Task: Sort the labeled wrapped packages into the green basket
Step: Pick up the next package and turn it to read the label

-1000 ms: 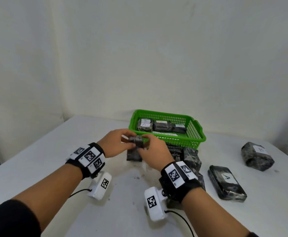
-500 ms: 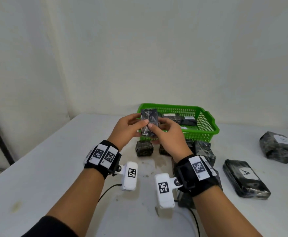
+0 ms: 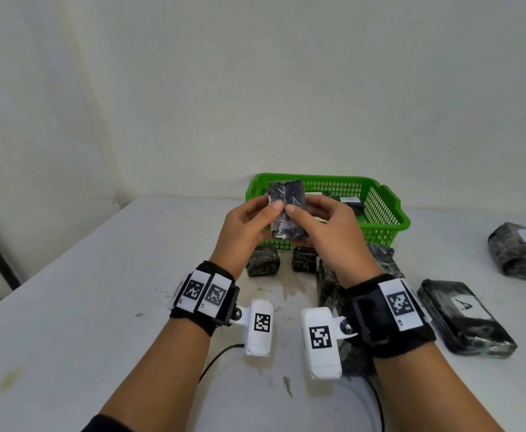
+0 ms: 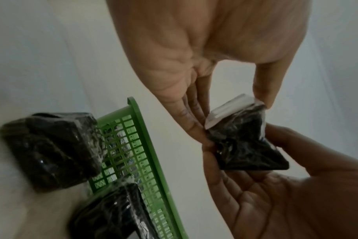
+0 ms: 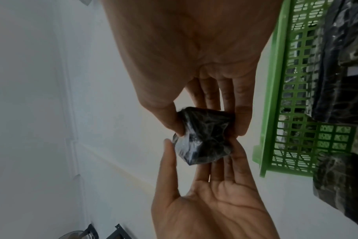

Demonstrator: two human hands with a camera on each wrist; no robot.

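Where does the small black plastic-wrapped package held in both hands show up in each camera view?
Head: small black plastic-wrapped package centre, before the green basket.
Left wrist: package right of centre, basket to its left.
Right wrist: package centre, basket to its right.
Shared landmark: the basket.

A white, slightly stained surface (image 3: pixel 99 291) carries a green basket (image 3: pixel 383 213) at its far middle. Two small dark wrapped packages (image 3: pixel 263 261) sit just before the basket's near wall. To the right lie a flat package labelled A (image 3: pixel 464 316) and, well apart, a bulkier labelled package (image 3: pixel 520 251), its letter perhaps a B.
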